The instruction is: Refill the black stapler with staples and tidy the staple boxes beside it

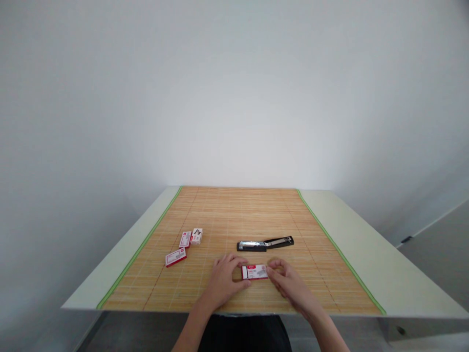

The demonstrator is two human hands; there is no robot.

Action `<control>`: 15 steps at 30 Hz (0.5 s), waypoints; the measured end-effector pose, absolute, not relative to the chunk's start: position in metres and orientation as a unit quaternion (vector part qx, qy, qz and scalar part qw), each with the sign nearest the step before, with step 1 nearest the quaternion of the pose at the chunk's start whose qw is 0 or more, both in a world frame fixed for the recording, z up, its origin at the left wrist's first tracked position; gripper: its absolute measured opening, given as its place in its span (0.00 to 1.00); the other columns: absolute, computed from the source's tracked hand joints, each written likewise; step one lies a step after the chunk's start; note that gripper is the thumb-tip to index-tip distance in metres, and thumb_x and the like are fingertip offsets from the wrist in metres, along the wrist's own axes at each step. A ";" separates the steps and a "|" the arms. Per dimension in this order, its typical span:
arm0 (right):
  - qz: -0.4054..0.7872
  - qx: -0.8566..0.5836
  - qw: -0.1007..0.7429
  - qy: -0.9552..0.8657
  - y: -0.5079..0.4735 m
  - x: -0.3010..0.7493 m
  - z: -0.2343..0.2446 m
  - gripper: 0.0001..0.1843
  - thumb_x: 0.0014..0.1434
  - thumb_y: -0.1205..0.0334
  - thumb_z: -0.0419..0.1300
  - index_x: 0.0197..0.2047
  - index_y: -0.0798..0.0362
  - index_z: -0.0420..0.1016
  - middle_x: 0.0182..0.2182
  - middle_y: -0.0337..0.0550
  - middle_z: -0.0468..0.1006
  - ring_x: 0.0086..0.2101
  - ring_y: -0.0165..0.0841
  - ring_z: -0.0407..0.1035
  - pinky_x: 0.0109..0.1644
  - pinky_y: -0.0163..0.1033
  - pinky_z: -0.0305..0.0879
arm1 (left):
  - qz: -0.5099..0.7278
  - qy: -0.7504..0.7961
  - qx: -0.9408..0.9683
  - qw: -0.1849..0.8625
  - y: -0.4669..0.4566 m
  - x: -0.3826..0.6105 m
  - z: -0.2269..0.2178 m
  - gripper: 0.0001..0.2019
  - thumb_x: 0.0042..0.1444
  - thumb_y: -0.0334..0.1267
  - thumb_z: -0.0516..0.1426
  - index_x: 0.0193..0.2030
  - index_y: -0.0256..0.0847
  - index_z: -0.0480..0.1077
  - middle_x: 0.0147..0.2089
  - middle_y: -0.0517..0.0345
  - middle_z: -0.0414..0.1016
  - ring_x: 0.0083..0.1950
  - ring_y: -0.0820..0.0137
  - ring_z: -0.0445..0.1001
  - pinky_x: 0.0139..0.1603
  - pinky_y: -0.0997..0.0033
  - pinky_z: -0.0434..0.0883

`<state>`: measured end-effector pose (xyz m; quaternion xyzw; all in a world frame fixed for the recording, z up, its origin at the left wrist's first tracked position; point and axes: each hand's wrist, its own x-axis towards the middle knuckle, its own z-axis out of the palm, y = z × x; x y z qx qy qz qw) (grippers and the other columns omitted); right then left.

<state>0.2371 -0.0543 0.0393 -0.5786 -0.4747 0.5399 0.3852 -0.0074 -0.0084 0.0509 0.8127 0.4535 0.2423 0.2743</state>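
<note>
L side first: three little red-and-white boxes [185,239] lie on the bamboo mat [227,210], one flat nearest the mat's L green strip, two more just behind it, close together. Left hand [223,281] rests on the mat near the front edge, fingers curled, thumb & fingertips pinching the L end of the small box [255,272]. Box: white w/ a red band at its L end, grey print on top, low on the mat. Its long axis runs L–R, roughly parallel to the table [366,244] front edge. Just behind it, not touching, is an opened stapler [266,243], black base w/ metal rail, also lying L–R. Right hand [289,283] closes its fingertips on the box's R end. Room: bare mat beyond the stapler to the far edge; bare mat R of the right hand up to the R green strip, then pale table margin. Front edge is right under the wrists.
</note>
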 end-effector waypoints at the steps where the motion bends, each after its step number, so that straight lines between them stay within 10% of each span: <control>1: 0.506 -0.580 0.386 -0.508 -0.053 0.239 0.038 0.29 0.59 0.41 0.64 0.55 0.51 0.67 0.21 0.26 0.62 0.19 0.25 0.56 0.22 0.31 0.49 | 0.244 0.452 0.811 0.281 -0.008 -0.009 0.051 0.23 0.51 0.47 0.69 0.54 0.55 0.74 0.53 0.61 0.75 0.55 0.59 0.72 0.57 0.60 0.64; 4: 0.428 -0.576 0.332 -0.612 -0.050 0.242 0.040 0.38 0.59 0.51 0.67 0.68 0.48 0.59 0.25 0.29 0.69 0.28 0.30 0.66 0.33 0.34 0.59 | 0.247 0.444 0.811 0.291 -0.006 -0.012 0.049 0.21 0.51 0.48 0.70 0.51 0.53 0.75 0.52 0.60 0.75 0.55 0.58 0.72 0.57 0.59 0.63; 15: 0.293 -0.613 0.208 -0.704 -0.059 0.268 0.059 0.21 0.62 0.56 0.62 0.58 0.45 0.74 0.28 0.35 0.74 0.31 0.34 0.70 0.35 0.36 0.58 | 0.245 0.459 0.808 0.275 -0.005 -0.026 0.045 0.15 0.54 0.47 0.67 0.48 0.51 0.76 0.51 0.59 0.76 0.53 0.58 0.72 0.55 0.60 0.64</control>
